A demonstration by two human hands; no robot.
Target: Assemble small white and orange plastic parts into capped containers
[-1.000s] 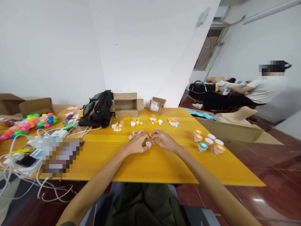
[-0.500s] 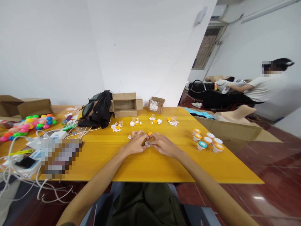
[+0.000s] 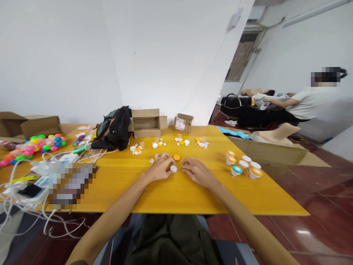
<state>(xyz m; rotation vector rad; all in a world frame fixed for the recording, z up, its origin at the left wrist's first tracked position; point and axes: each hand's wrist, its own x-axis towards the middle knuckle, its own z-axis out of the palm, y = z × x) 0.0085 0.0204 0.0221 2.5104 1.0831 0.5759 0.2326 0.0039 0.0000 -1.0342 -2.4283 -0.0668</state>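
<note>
Over the middle of the table, my left hand (image 3: 161, 167) pinches a small round white plastic disc (image 3: 173, 168) between thumb and fingers. To the right of it, apart from the disc, is my right hand (image 3: 196, 171) with fingers curled in toward the thumb; whatever is at its fingertips is too small to make out. An orange ring-shaped lid (image 3: 176, 157) lies on the table just beyond the two hands. A small white part (image 3: 152, 161) rests left of my left hand.
Groups of loose white and orange parts with clear cups (image 3: 142, 144) lie along the back. Several lidded cups (image 3: 236, 170) stand at the right. A backpack (image 3: 116, 129), cardboard boxes (image 3: 146, 132), cables and power strips (image 3: 41, 182) occupy the left and back. Another person (image 3: 309, 103) sits far right.
My right hand has moved right, away from the white disc, uncovering the orange lid. My left hand stays in place with the disc.
</note>
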